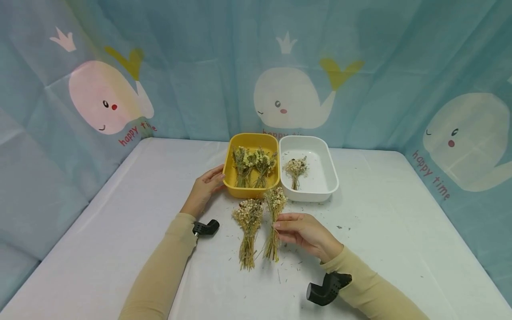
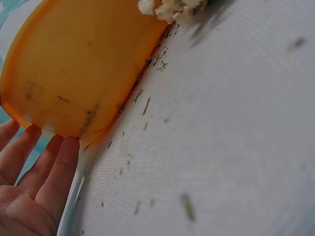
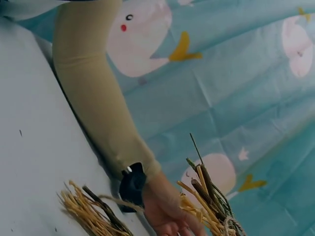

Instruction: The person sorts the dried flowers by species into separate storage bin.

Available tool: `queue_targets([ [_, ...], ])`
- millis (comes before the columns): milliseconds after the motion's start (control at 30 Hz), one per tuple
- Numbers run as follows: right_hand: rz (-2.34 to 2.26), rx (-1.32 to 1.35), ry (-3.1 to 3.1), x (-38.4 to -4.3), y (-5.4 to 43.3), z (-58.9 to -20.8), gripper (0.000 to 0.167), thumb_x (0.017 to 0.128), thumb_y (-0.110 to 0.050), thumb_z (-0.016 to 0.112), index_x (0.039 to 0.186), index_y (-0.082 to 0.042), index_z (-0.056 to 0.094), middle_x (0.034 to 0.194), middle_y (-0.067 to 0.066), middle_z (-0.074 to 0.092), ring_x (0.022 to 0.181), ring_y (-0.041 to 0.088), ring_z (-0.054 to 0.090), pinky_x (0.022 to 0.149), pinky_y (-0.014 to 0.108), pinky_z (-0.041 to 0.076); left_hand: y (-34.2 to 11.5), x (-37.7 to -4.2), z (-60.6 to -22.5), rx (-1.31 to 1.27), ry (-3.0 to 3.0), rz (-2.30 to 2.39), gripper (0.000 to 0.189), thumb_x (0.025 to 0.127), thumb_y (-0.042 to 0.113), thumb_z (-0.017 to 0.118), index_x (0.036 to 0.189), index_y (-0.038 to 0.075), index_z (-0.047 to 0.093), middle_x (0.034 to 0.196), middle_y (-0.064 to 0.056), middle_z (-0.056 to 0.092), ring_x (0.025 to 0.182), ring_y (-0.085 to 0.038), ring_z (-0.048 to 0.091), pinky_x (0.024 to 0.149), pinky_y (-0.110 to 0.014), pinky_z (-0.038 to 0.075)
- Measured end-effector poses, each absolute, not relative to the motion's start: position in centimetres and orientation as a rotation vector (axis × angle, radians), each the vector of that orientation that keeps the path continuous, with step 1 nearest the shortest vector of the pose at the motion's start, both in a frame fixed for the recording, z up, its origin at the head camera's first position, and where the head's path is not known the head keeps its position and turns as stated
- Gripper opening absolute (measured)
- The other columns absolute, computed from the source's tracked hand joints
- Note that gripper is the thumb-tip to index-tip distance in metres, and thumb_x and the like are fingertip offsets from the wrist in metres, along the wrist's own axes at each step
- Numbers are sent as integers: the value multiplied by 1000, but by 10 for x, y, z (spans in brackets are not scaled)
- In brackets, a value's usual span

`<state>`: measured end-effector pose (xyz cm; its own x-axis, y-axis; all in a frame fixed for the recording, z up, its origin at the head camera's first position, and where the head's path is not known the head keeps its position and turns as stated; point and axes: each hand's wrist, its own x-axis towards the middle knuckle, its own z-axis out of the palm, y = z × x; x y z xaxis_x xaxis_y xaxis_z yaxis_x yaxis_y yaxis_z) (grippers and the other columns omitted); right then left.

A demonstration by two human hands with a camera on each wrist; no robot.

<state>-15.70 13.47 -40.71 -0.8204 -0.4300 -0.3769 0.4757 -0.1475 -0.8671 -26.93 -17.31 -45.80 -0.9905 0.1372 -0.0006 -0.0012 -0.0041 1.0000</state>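
My right hand (image 1: 307, 233) pinches the stems of a bunch of dried flowers (image 1: 276, 202), held upright in front of the yellow tray. Left of it on the table lies another dried flower bunch (image 1: 249, 222) with pale blooms. My left hand (image 1: 204, 190) touches the left side of the yellow tray (image 1: 250, 193); in the left wrist view its extended fingers (image 2: 61, 160) rest against the tray's wall. Two yellowish bunches (image 1: 260, 165) lie inside that tray. The stem ends of the held bunch (image 3: 209, 199), tied with twine, show in the right wrist view, where the right fingers are hidden.
A white tray (image 1: 326, 175) stands against the yellow tray's right side, with one small dried bunch (image 1: 296, 170) inside. Bits of stem and petal litter the white tabletop (image 1: 380, 231). A blue curtain (image 1: 200, 66) printed with whales hangs behind and at both sides.
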Motion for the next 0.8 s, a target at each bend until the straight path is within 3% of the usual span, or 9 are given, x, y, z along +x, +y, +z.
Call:
queue_targets([
  [200, -2024, 47, 1591, -165, 150, -394, 19, 93, 4, 61, 89, -11, 71, 84, -2, 75, 75, 6, 72, 73, 18, 62, -171, -270, -458, 144, 2134, 2156, 55, 104, 22, 54, 154, 9, 37, 157, -12, 43, 143, -26, 44, 112, -37, 48],
  [567, -1970, 78, 1749, -200, 177, -358, 10, 95, 1, 61, 103, -4, 64, 86, -2, 74, 77, 6, 72, 75, 18, 62, -172, -273, -461, 133, 2139, 2159, 55, 103, 22, 55, 154, 10, 38, 158, -11, 41, 144, -23, 43, 109, -30, 50],
  [800, -1947, 125, 1812, -228, 180, -345, 35, 96, 0, 61, 129, 8, 50, 87, -3, 72, 77, 4, 71, 74, 15, 61, -173, -271, -461, 121, 2143, 2164, 54, 103, 21, 55, 153, 9, 38, 158, -11, 41, 144, -24, 43, 105, -26, 52],
])
